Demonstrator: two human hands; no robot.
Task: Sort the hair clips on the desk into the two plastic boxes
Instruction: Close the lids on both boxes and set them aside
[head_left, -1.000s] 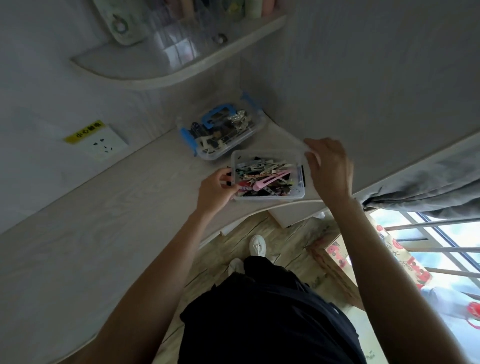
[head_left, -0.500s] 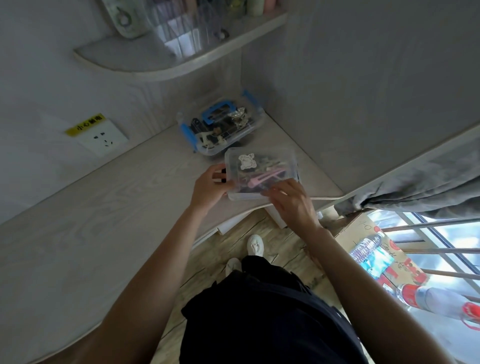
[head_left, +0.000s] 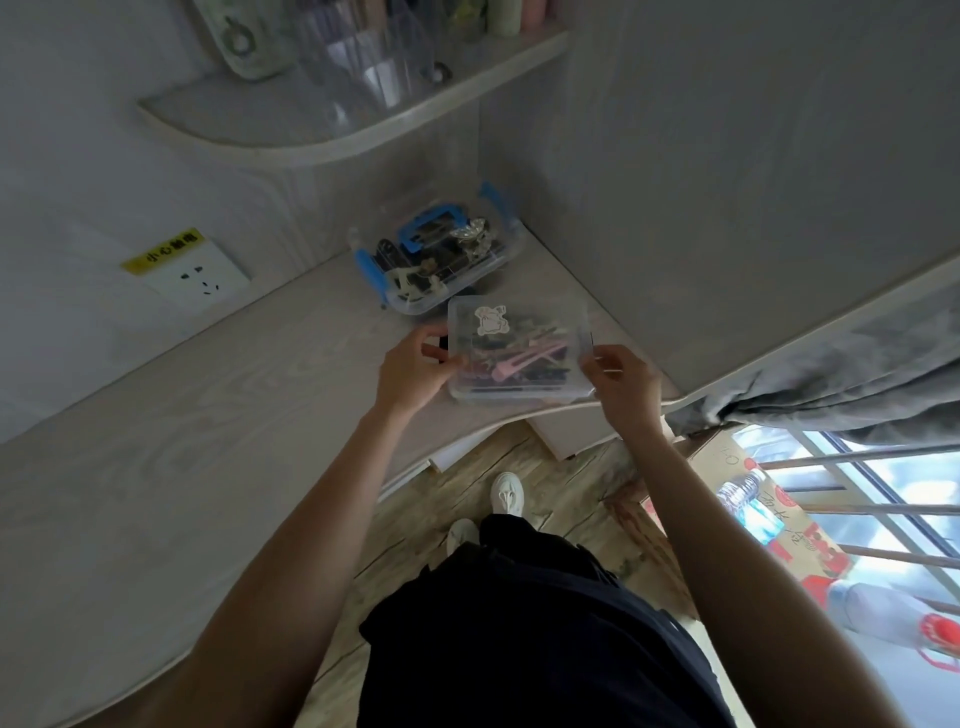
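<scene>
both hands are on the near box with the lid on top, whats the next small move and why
Probably press the lid down and snap the side latches. The left hand and right hand grip opposite ends of the near box, the clips are inside, and the blue-latched box behind looks closed.

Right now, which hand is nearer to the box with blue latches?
Left. The left hand lies just below the blue-latched box; the right hand is farther, across the near box.
</scene>
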